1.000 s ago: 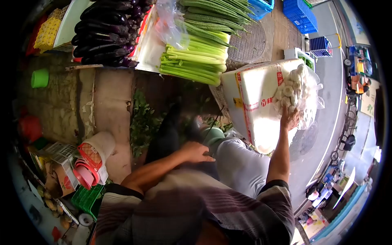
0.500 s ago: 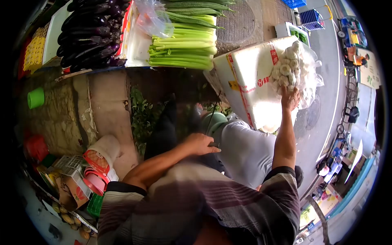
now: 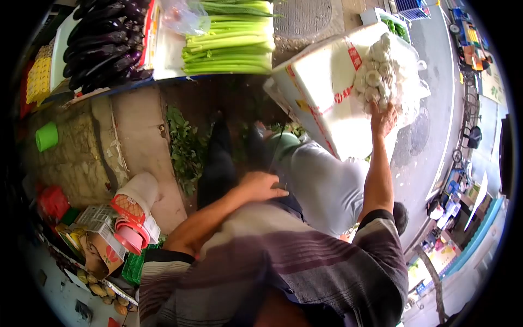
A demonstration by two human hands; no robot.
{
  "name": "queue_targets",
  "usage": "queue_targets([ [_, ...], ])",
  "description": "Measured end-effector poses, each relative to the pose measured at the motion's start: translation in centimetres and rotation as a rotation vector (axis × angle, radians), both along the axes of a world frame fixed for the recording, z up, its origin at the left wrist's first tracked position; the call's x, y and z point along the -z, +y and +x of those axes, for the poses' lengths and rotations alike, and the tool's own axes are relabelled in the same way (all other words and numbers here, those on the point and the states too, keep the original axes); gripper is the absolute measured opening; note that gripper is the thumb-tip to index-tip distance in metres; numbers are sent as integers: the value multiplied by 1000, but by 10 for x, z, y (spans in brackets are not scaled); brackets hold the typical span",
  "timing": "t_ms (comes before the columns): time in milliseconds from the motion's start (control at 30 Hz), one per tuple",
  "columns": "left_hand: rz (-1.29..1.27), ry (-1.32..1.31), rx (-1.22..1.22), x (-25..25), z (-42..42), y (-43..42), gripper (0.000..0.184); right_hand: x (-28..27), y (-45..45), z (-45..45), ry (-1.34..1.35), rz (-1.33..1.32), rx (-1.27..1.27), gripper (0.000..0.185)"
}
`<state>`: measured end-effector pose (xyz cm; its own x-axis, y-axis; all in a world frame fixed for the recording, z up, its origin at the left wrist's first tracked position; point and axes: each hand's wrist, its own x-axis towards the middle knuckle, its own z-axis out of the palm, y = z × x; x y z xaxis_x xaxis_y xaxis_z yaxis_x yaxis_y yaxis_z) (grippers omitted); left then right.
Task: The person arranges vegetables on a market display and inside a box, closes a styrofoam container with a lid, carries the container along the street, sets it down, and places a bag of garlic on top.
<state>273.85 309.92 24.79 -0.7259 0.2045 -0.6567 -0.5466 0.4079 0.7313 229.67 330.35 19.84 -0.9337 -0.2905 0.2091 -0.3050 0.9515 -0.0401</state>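
On the right, my right hand (image 3: 383, 117) grips the near edge of a clear plastic bag of garlic (image 3: 377, 75). Its fingertips are partly hidden against the bulbs. The bag rests on a white foam box (image 3: 321, 82) with red printing and tape. In front of my body, my left hand (image 3: 259, 186) is slightly blurred, with its fingers curled and thumb stretched out. Something dark shows beside those fingers, but I cannot make out what it is. A person in grey-white clothing (image 3: 327, 182) is bent low between my left hand and the box.
Celery (image 3: 229, 46) and eggplants (image 3: 106, 41) lie on the stall ahead. Leafy scraps (image 3: 185, 141) cover the ground by my legs. At left are a green cup (image 3: 47, 136), a pale bucket (image 3: 139, 191) and pink basins (image 3: 131, 235). A road (image 3: 433, 71) runs along the right.
The view has shifted, so the stall and box sit higher and further left. My right hand stays at the garlic bag. My left hand has moved little, and the bent person remains beside me.
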Motion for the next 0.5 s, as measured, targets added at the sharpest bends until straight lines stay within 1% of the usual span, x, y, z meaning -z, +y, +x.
queue_targets([
  [133, 22, 54, -102, 4, 14, 2, 55, 0, 2, 16, 6, -19, -15, 79],
  [233, 9, 26, -10, 5, 21, -13, 55, 0, -5, 30, 22, -29, -33, 77],
  [300, 13, 57, -4, 3, 31, -20, 56, -7, -3, 42, 21, -57, -27, 74],
  [400, 29, 67, 13, 10, 50, -39, 58, -8, -7, 64, 20, 14, -16, 81],
  [500, 48, 68, 18, 13, 77, -64, 59, -6, -15, 87, 26, 29, 22, 83],
])
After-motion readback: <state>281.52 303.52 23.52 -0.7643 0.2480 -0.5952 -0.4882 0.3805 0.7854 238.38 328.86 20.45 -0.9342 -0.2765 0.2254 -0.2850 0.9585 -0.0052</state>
